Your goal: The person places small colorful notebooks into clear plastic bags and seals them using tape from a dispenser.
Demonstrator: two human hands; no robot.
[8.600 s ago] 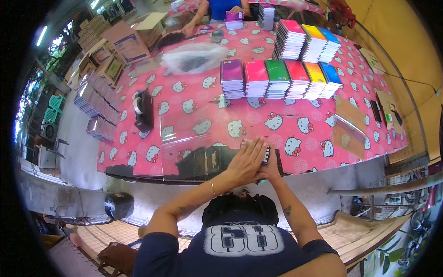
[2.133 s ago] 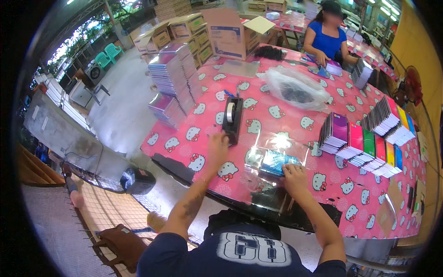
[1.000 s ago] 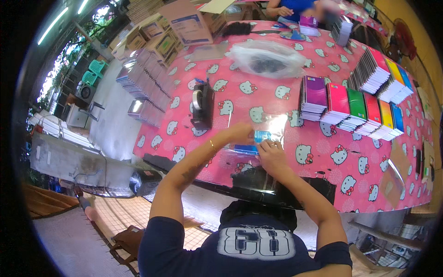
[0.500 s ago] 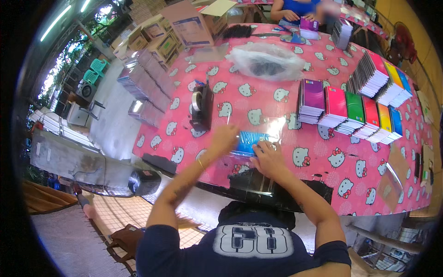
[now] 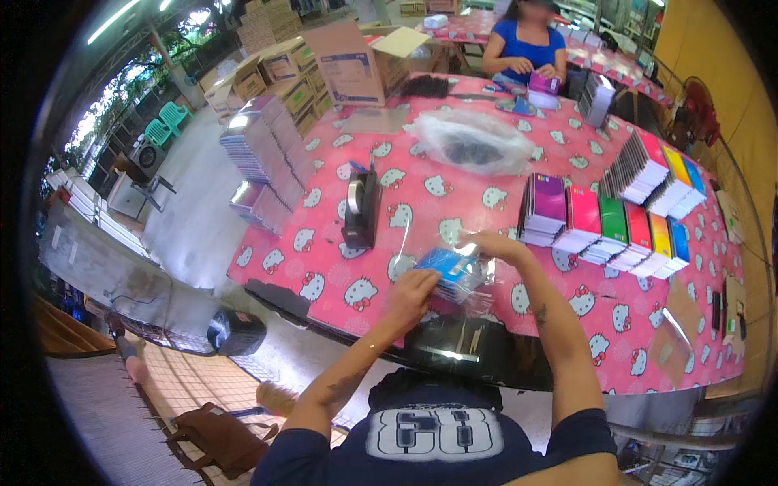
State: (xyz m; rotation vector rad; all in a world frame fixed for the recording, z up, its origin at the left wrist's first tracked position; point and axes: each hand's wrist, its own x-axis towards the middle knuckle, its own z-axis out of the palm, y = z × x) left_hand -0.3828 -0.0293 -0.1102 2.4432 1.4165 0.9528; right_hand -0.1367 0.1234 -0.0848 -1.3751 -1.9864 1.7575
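Observation:
A blue notebook (image 5: 442, 262), or a small stack of them, lies turned askew near the table's front edge, loosely covered by clear plastic wrap (image 5: 480, 293). My left hand (image 5: 416, 295) grips its near left side, fingers closed over the edge. At the far right corner, my right hand (image 5: 496, 245) has its fingers bent and pinched on the wrap; its fingertips are partly hidden by glare. Beyond my left hand stands a black tape dispenser (image 5: 359, 215) with a roll of tape in it.
Rows of coloured spiral notebooks (image 5: 608, 227) stand at right. Wrapped stacks (image 5: 261, 162) rise at the left edge. A plastic bag (image 5: 474, 144) lies mid-table, cardboard boxes (image 5: 344, 69) behind. Across the table, a person in blue (image 5: 527, 49) handles a purple notebook (image 5: 544, 84).
The blue notebook has turned and its near end has swung right. My left hand came down to its near side; my right hand moved from its top to the far right corner.

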